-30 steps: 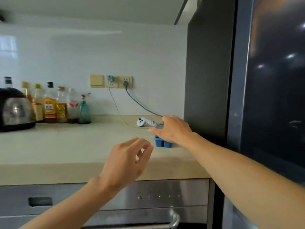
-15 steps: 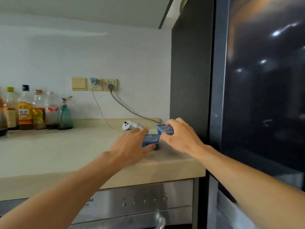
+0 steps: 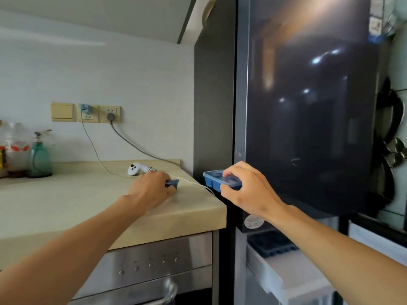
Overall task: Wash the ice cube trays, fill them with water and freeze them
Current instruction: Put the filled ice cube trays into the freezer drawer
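Note:
My right hand grips a small blue ice cube tray and holds it in the air, just right of the counter's end and in front of the dark fridge door. My left hand holds a second blue tray that still sits on the beige counter; my fingers cover most of it. Below, the freezer drawer stands pulled out, with a dark ice tray lying in it.
A white game controller and two cables lie on the counter behind my left hand. A green pump bottle and other bottles stand at the far left. A steel oven front sits under the counter. Pans hang at the right edge.
My right hand has lifted its tray off the counter and carried it right, toward the fridge. My left hand stays on the other tray. The view has swung right and shows the open drawer.

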